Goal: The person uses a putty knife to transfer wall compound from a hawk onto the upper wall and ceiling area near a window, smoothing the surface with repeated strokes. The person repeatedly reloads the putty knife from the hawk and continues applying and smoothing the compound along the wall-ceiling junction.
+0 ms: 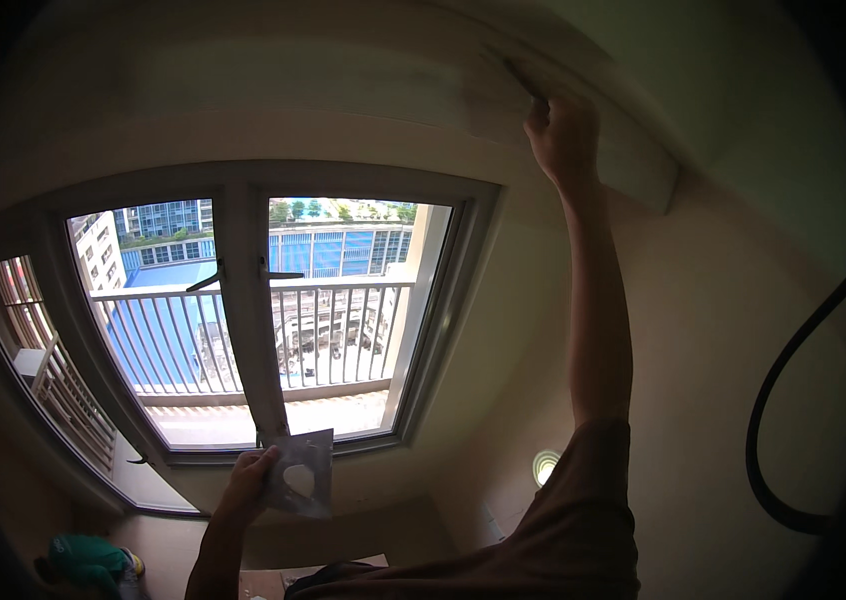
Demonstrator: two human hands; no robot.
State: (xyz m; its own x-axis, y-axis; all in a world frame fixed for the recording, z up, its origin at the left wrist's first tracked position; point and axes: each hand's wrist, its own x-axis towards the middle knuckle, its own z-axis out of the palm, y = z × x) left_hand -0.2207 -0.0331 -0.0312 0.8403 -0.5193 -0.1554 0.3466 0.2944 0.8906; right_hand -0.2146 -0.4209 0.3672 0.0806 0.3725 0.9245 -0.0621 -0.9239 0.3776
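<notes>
By the window [251, 330], left hand [249, 480] holds square plate [318, 465].

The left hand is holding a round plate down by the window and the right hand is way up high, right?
Not quite: the plate isn't round. The head view shows it is four-sided, with corners. The left hand does hold it down by the window, and the right hand is way up high.

Balcony railing [363, 286] behind casement window [241, 230]. Plate [317, 460] in left hand [251, 478], before window; trowel [517, 74] in right hand [565, 140], upper right.
</notes>
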